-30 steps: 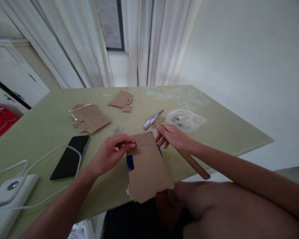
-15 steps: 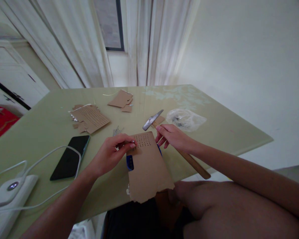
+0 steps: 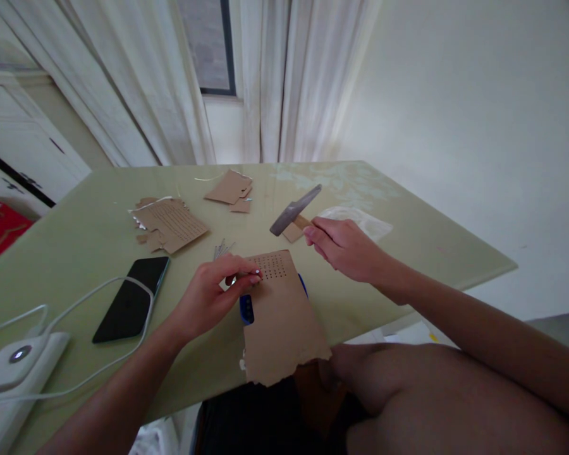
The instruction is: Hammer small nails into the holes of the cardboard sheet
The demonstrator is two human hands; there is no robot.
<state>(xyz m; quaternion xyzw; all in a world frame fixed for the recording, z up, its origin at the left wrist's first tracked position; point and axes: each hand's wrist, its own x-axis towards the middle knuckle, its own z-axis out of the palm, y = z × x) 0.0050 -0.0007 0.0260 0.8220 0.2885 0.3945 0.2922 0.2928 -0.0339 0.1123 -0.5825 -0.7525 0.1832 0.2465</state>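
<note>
My right hand (image 3: 344, 248) is wrapped around the wooden handle of a hammer (image 3: 298, 210), its metal head raised above the table. In a pinch between thumb and fingertips, my left hand (image 3: 222, 284) holds a small nail (image 3: 257, 272) over the upper left part of a cardboard piece (image 3: 284, 322). Rows of small holes mark the cardboard's far end, and its near edge is torn, jutting past the table edge. Under it a blue object (image 3: 247, 309) shows at both sides, mostly hidden. Several loose nails (image 3: 224, 248) lie just beyond my left hand.
Torn cardboard scraps (image 3: 173, 224) and smaller scraps (image 3: 230, 188) lie farther back. A phone (image 3: 131, 300), a white cable (image 3: 99, 287) and a white power strip (image 3: 42, 379) are at left. A clear plastic bag (image 3: 360, 220) sits behind my right hand.
My right hand has lifted the hammer, and its head is now higher and tilted over the table. My left hand stays at the same spot on the cardboard.
</note>
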